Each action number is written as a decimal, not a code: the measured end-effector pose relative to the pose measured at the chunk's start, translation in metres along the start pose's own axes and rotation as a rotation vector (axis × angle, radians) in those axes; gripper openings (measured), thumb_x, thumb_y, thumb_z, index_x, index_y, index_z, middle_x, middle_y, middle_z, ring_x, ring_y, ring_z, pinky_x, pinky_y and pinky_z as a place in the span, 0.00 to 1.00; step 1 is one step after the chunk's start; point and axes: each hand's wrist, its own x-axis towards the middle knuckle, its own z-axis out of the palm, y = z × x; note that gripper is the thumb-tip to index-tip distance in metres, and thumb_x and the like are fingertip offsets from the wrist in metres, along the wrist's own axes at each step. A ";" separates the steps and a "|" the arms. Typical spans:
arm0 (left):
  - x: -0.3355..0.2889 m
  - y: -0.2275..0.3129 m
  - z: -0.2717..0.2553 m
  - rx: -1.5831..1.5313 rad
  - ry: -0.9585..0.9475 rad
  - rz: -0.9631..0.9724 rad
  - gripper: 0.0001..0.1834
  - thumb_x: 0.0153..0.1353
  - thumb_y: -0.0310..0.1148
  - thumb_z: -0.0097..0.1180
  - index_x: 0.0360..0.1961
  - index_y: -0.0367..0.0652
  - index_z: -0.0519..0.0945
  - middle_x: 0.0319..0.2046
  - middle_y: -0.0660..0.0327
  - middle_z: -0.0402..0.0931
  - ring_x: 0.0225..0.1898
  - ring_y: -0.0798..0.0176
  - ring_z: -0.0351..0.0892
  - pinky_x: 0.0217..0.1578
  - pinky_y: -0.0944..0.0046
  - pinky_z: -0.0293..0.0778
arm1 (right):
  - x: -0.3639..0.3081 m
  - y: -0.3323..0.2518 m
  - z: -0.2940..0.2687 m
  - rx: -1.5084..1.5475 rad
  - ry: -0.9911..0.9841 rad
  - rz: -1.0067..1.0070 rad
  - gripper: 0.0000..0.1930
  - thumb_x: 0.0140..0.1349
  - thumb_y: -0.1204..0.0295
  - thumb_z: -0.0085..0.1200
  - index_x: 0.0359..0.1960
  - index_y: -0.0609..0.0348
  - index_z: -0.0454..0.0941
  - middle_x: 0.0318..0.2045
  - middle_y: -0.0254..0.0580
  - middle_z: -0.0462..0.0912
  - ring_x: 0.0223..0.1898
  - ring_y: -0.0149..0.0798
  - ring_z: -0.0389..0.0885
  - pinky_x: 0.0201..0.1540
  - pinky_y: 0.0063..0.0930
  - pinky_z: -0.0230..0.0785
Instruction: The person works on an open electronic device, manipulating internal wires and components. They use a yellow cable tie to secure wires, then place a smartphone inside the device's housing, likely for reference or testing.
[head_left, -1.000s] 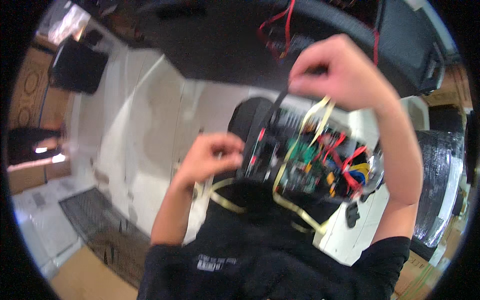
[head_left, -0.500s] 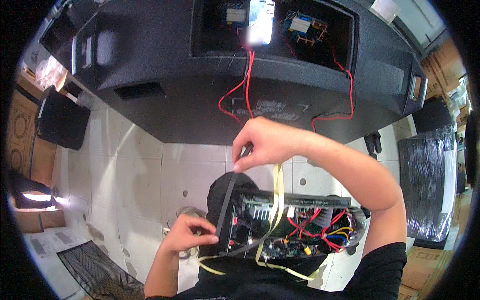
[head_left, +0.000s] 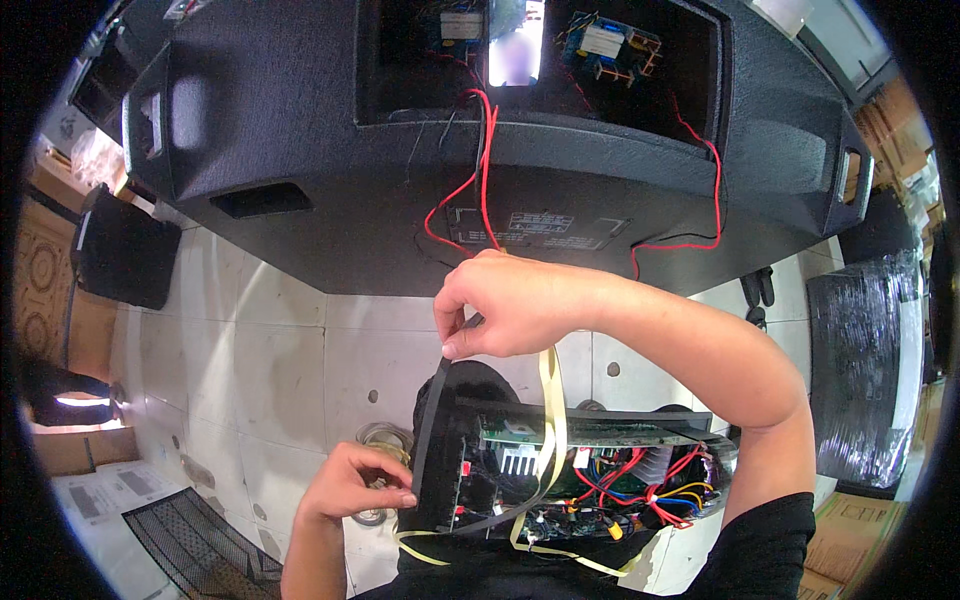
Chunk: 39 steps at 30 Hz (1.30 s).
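Observation:
My right hand (head_left: 500,303) is closed in a pinch on the upper end of a black adhesive strip (head_left: 432,405). Down the left edge of an electronics module (head_left: 500,430) on my lap runs this strip, near my left hand (head_left: 350,482). The left thumb and fingers are bent together at the module's lower left edge, by the strip. A pale yellow backing tape (head_left: 552,410) hangs below my right hand, crosses the module and curls along its near side. Red, yellow and blue wires (head_left: 650,480) and circuit boards show in the module.
A large black cabinet (head_left: 400,200) stands ahead, its opening (head_left: 540,110) holding circuit boards, with red cables (head_left: 488,170) hanging out. A lit phone-like screen (head_left: 517,50) is at the opening. A plastic-wrapped box (head_left: 865,370) stands right; a black mesh panel (head_left: 200,545) lies lower left.
My right hand has moved slightly left and down with the strip's upper end, bringing the strip closer to the module's left edge. My left hand has shifted slightly left and down.

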 end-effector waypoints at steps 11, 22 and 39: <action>0.006 -0.005 0.000 -0.036 0.172 -0.100 0.11 0.53 0.23 0.75 0.38 0.33 0.88 0.30 0.62 0.86 0.33 0.72 0.84 0.36 0.70 0.80 | 0.004 -0.001 0.017 0.012 -0.029 0.119 0.11 0.63 0.68 0.67 0.33 0.67 0.85 0.27 0.38 0.85 0.32 0.28 0.80 0.37 0.26 0.73; -0.008 -0.016 0.027 0.177 0.070 -0.018 0.10 0.53 0.28 0.75 0.35 0.36 0.90 0.29 0.62 0.87 0.32 0.73 0.83 0.38 0.71 0.77 | -0.022 -0.011 0.028 0.034 0.009 0.196 0.11 0.63 0.69 0.68 0.33 0.68 0.85 0.27 0.39 0.85 0.31 0.27 0.80 0.36 0.25 0.72; -0.020 -0.029 0.038 0.345 0.103 -0.054 0.09 0.54 0.27 0.73 0.37 0.38 0.88 0.29 0.62 0.88 0.34 0.72 0.87 0.37 0.72 0.79 | -0.036 -0.017 0.047 0.022 0.033 0.240 0.10 0.61 0.70 0.68 0.32 0.66 0.84 0.28 0.37 0.84 0.33 0.27 0.80 0.39 0.25 0.73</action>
